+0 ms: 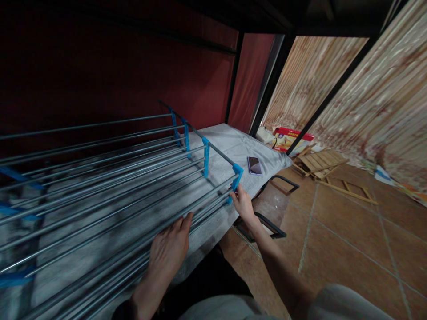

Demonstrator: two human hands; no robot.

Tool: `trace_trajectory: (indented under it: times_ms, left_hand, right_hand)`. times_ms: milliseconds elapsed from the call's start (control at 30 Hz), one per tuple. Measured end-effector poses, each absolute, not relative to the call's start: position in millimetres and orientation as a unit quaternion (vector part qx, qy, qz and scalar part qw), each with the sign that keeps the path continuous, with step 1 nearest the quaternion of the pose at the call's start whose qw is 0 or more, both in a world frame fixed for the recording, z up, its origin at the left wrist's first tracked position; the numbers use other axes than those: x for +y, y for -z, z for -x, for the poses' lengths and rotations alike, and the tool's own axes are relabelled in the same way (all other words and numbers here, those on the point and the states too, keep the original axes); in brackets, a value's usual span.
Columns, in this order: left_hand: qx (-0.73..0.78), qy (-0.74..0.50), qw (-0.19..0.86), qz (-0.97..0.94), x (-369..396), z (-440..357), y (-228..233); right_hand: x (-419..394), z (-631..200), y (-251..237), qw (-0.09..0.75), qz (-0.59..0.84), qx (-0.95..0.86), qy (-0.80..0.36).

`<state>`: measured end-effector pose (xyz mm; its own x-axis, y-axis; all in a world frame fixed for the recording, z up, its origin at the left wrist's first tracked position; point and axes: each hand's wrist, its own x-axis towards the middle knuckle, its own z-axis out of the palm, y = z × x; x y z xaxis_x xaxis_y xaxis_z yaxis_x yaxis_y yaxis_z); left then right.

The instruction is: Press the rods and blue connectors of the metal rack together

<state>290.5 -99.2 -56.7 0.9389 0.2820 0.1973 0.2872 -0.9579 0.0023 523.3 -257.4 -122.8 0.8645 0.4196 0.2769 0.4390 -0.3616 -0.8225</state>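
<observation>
far left, the long steel rods of the drying rack [100, 178] run across the grey bedding [233, 146], lying flat on it. my left hand [168, 251] rests open, palm down on the nearest rods, fingers spread, gripping nothing. further right, my right hand [243, 203] pinches closed around the blue plastic end joint [236, 175] at the rack's corner. i judge it light but long and awkward: rods stiff and slick, plastic joints the weak spots, so better to grip the rods near a joint. phone [254, 165] lies just beyond the corner, close. bed frame above hems me in; open tiled floor [350, 231] on the right gives room.
</observation>
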Motion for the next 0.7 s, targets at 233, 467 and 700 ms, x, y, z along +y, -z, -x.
trace_trajectory:
  times_ms: [233, 467, 700]
  left_hand:
    - [-0.144, 0.094, 0.022, 0.985, -101, -290, 57]
    - [-0.144, 0.126, 0.045, 0.981, -103, -288, 58]
    - [0.058, 0.256, 0.052, 0.963, -126, -256, 96]
  right_hand:
    - [-260, -529, 130, 0.449, 0.845, -0.289, 0.025]
    - [-262, -535, 135, 0.45, 0.843, -0.295, 0.016]
    - [-271, -525, 144, 0.544, 0.773, -0.324, -0.049]
